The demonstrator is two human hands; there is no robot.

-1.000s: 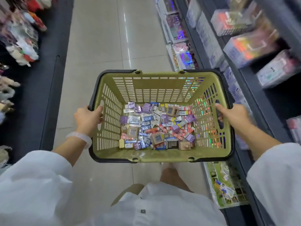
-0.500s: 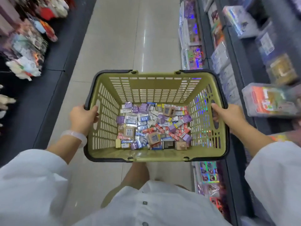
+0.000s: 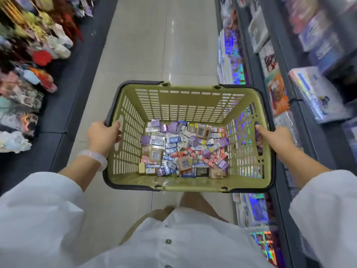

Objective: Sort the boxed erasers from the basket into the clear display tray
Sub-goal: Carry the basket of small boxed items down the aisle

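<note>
Basket [image 3: 185, 107] matt olive plastic lattice; floor [image 3: 154, 45] glossy tile; sleeves [image 3: 38, 209] white cloth.

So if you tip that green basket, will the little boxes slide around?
Probably. The boxed erasers lie loose in a jumbled heap, so they would likely slide and tumble. The basket looks stiff; both hands grip its rims level.

1. We see a pale tiled floor [image 3: 154, 45] running down the aisle.
2. Colourful soft goods [image 3: 34, 55] crowd the left.
3. Dark shelves [image 3: 280, 60] on the right carry boxed goods [image 3: 316, 93] and shiny holographic packs [image 3: 234, 62].
</note>
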